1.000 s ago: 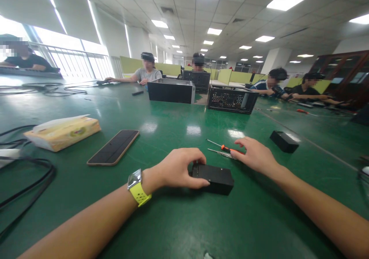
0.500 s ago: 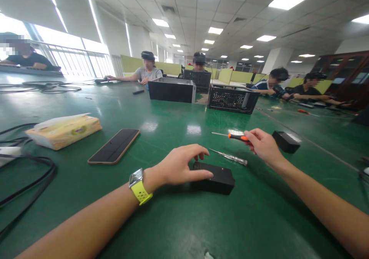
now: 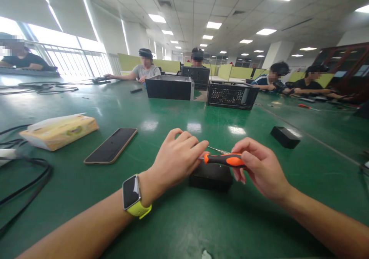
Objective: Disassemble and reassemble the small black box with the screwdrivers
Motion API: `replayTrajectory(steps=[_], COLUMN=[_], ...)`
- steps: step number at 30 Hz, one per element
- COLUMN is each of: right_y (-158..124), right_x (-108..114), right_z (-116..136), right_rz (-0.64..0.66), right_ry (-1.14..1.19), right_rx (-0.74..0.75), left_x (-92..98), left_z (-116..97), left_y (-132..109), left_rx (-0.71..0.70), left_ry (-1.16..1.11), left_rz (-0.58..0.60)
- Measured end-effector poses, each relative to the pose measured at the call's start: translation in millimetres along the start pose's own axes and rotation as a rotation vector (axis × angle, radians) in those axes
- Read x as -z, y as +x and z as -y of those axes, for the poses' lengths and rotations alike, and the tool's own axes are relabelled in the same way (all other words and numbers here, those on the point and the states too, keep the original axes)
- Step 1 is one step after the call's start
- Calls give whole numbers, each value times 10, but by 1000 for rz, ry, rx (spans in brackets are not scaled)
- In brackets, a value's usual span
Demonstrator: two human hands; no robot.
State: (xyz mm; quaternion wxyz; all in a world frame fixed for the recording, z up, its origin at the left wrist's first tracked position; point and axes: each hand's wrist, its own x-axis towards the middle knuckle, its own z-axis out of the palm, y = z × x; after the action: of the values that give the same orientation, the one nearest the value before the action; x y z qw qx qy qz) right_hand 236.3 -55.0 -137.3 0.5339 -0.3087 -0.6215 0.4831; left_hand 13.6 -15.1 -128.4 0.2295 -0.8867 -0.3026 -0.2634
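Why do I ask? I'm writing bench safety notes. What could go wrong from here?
The left hand is at the shaft of the orange-and-black screwdriver held in the right hand. The tip is hidden, so a slip might jab the left hand.

The thin metal tool lies just behind that handle and could get knocked aside.

The black box sits close below; a dropped screwdriver could scratch it.
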Motion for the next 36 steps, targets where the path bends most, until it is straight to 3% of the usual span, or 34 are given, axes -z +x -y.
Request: replayTrajectory(steps=[3,6,11,14,16,19,23,25,28,31,36], right_y=[-20,-17,29,72,94,109,104,95,81,72,79], right_x=[13,40,96,138,165,210,260,257,206,138,83], right_z=[-3,-3,-67,-129,-156,-176,-173,-164,-149,-148,-197], right_rz=[132,178,-53,-133,-150,-105,178,310,399,429,435], right_ry=[104,144,-42,-181,-270,-404,-629,-791,-980,-1017,-933], right_rx=[29,58,161,169,158,151,121,60,3,15,61], left_x=[6,8,-14,-42,-54,-50,-27,-27,-40,-46,-44], left_z=[1,10,68,131,164,183,183,197,230,228,100], left_y=[-1,0,51,74,74,70,84,92,90,75,46], left_rx=[103,293,628,858,936,962,922,874,851,838,697], left_ry=[-83,-351,-914,-1274,-1450,-1603,-1783,-1783,-1681,-1665,-1561], left_rz=[54,93,-66,-79,-86,-141,-233,-317,-397,-352,-195])
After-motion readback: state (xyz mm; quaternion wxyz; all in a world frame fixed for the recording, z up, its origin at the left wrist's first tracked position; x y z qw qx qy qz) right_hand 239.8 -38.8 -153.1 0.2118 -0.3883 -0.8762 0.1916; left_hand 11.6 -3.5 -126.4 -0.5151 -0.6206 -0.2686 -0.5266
